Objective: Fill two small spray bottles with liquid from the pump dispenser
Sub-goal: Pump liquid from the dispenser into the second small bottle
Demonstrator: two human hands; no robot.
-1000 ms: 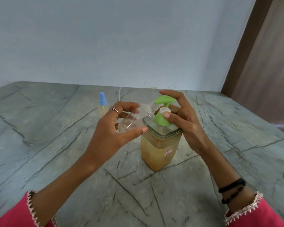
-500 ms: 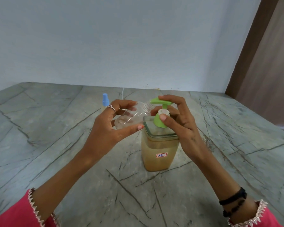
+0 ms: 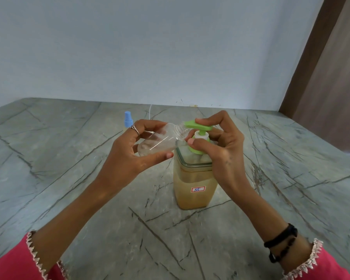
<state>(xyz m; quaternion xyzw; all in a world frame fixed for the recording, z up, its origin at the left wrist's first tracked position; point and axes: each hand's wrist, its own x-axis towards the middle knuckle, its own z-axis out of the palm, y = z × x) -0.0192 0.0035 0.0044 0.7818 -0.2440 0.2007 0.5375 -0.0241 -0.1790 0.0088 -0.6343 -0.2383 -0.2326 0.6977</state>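
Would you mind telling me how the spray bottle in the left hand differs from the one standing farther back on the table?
The clear spray bottle is uncapped, its threaded neck bare; the blue-capped spray bottle wears its cap. The clear one is tilted almost sideways, gripped by the left hand, mouth at the green pump nozzle; the capped one stands upright on the table, untouched. The clear one looks empty; the capped one shows yellowish liquid. Both are small.

Left hand [image 3: 129, 156] holds clear bottle [image 3: 160, 141] tilted, neck at green pump spout [image 3: 197, 124]; right hand [image 3: 220, 146] fingers rest on pump head, dispenser [image 3: 194, 182] mid-bench [image 3: 69, 178].
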